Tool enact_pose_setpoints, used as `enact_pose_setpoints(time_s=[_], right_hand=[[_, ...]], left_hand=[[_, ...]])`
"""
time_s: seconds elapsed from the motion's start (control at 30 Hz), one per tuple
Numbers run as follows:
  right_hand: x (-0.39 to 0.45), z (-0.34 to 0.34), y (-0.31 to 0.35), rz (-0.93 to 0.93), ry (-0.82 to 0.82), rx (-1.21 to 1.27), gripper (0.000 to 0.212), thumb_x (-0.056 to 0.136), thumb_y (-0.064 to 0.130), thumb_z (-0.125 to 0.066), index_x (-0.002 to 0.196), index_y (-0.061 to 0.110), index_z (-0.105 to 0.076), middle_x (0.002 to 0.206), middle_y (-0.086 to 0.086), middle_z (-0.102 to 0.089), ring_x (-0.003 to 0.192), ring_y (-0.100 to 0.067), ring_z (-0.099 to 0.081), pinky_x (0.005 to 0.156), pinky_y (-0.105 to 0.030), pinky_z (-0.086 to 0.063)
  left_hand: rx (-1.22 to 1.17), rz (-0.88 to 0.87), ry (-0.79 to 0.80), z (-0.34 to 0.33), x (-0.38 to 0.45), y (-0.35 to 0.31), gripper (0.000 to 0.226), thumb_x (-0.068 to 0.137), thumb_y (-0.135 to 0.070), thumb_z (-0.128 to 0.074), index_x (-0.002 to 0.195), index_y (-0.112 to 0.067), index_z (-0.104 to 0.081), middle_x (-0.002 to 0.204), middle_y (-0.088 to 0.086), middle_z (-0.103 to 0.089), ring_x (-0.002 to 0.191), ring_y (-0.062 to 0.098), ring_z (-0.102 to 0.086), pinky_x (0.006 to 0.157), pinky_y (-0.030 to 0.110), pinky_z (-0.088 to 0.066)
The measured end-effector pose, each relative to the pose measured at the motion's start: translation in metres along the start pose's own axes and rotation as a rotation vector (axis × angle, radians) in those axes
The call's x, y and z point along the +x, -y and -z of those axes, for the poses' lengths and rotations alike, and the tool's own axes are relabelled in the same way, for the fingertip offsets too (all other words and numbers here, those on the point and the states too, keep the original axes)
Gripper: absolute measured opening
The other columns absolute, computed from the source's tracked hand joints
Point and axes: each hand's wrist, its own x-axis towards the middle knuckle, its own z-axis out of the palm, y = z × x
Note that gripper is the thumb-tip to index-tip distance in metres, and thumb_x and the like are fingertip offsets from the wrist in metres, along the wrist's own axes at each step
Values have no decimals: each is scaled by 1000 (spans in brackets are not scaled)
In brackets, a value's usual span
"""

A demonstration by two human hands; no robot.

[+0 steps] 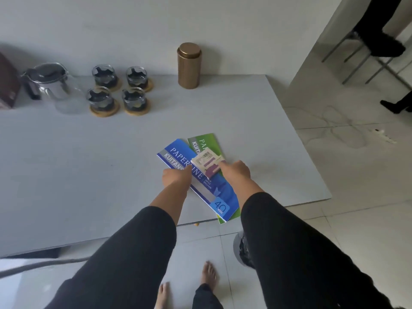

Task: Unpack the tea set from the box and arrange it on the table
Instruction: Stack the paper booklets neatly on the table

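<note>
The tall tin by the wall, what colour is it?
The tin is coppery gold, seen in the head view.

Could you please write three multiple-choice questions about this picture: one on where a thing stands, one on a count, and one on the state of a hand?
1. Where does the bronze canister stand?
A. at the far edge of the table, right of the cups
B. on the floor
C. on the blue booklet

2. How many glass cups stand on wooden coasters?
A. two
B. four
C. six

3. What does the right hand do?
A. hangs idle beside the table
B. holds the teapot
C. holds a small booklet above the blue booklet

Answers: 1 A, the canister stands by the wall, right of the cups. 2 B, two rows of two cups show. 3 C, the fingers are on the small booklet's edge.
</note>
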Motion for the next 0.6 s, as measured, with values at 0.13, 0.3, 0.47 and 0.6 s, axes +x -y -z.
enact_pose_setpoints(time_s=[0.13, 0.3, 0.47, 0.6], right_hand=[[25, 0, 7, 25, 46, -54, 55, 90, 45, -52, 126, 3, -54, 126, -15, -58, 113, -31, -57, 83, -29, -45], [47, 3, 13, 82, 81, -192, 52, 84, 48, -60, 118, 8, -63, 118, -13, -65, 110, -29, -61, 94, -35, -51], [62, 13, 14, 46, 87, -153, 50, 80, 43, -69, 116, 7, -64, 118, -11, -67, 108, -27, -64, 83, -28, -49], [68, 13, 13, 47, 105, -88, 57, 73, 43, -77, 117, 12, -60, 117, -6, -67, 104, -23, -65, 72, -25, -46]], left_hand=[[60, -31, -40, -16, 10, -9, 54, 81, -45, -64, 123, -13, -51, 119, 8, -58, 97, 27, -64, 83, 37, -55], [85, -74, 23, -39, 12, -20, 43, 86, -36, -61, 125, -19, -53, 118, 3, -59, 99, 24, -62, 80, 33, -51], [109, -81, 125, -57, 11, -28, 54, 86, -33, -63, 136, -30, -43, 114, 3, -64, 100, 24, -65, 93, 42, -53], [192, -77, 149, -57, 19, -33, 60, 87, -35, -62, 142, -32, -36, 121, 6, -62, 105, 26, -64, 94, 42, -52]])
